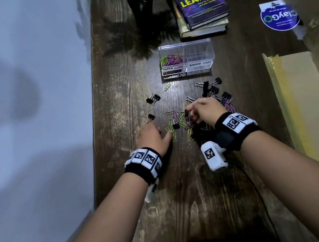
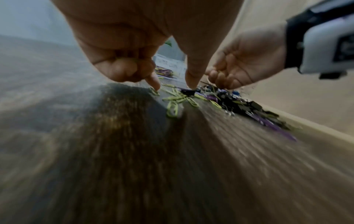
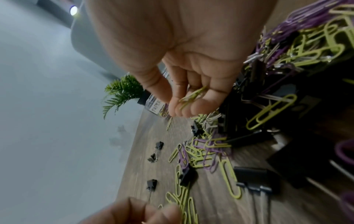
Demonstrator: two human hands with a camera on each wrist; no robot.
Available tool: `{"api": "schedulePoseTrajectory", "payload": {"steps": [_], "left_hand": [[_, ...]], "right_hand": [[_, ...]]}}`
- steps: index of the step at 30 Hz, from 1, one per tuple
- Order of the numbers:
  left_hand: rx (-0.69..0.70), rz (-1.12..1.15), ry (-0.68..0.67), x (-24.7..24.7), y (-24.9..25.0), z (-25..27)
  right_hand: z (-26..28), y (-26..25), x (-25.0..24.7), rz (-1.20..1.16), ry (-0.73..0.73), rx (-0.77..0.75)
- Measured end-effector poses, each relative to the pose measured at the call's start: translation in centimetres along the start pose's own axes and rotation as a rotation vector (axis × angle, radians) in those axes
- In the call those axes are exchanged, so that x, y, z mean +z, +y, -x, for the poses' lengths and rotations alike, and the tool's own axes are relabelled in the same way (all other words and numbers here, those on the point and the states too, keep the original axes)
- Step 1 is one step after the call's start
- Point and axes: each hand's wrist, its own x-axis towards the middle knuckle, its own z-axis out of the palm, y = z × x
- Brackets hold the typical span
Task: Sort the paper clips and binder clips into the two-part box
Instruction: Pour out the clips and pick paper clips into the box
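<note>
The clear two-part box (image 1: pixel 188 69) stands mid-table; its left part, labelled PAPER CLIPS, holds green and purple paper clips (image 1: pixel 171 60), and the BINDER CLIPS part (image 1: pixel 198 52) looks empty. A mixed pile of clips (image 1: pixel 204 104) lies in front of the box. My right hand (image 1: pixel 197 112) hovers over the pile and grips a few green paper clips (image 3: pixel 191 95) in its curled fingers (image 3: pixel 199 106). My left hand (image 1: pixel 152 136) is at the pile's left edge. Its index fingertip (image 2: pixel 155 86) presses a green paper clip (image 2: pixel 154 91), and its thumb touches the table by a black binder clip (image 2: pixel 188 91).
Two stray binder clips (image 1: pixel 153 98) (image 1: pixel 150 117) and one green paper clip (image 1: pixel 167 87) lie left of the pile. A potted plant (image 1: pixel 140 7) and stacked books (image 1: pixel 200 4) stand behind the box. Cardboard (image 1: pixel 308 96) borders the right side, and the table's left edge (image 1: pixel 95 131) meets a wall.
</note>
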Motion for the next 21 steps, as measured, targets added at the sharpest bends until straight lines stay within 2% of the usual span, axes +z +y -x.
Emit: {"api": "schedulePoseTrajectory", "payload": {"steps": [2, 6, 9, 17, 19, 21], "left_hand": [[0.033, -0.073, -0.022, 1.1, -0.1, 0.2], [0.135, -0.181, -0.015, 2.3, 0.4, 0.1], [0.142, -0.225, -0.035, 2.3, 1.0, 0.1], [0.144, -0.287, -0.107, 2.1, 1.8, 0.0], [0.173, -0.172, -0.099, 2.2, 1.3, 0.1], [0.167, 0.062, -0.052, 1.8, 0.9, 0.2]], "right_hand": [[0.1, -0.2, -0.2, 0.069, -0.003, -0.022], [0.7, 0.5, 1.0, 0.688, -0.025, -0.205], [0.7, 1.4, 2.3, 0.956, -0.033, -0.336], [0.6, 1.5, 3.7, 1.066, -0.037, -0.324], [0.5, 1.7, 3.8, 1.051, -0.050, -0.324], [0.3, 1.7, 3.3, 0.981, -0.068, -0.322]]}}
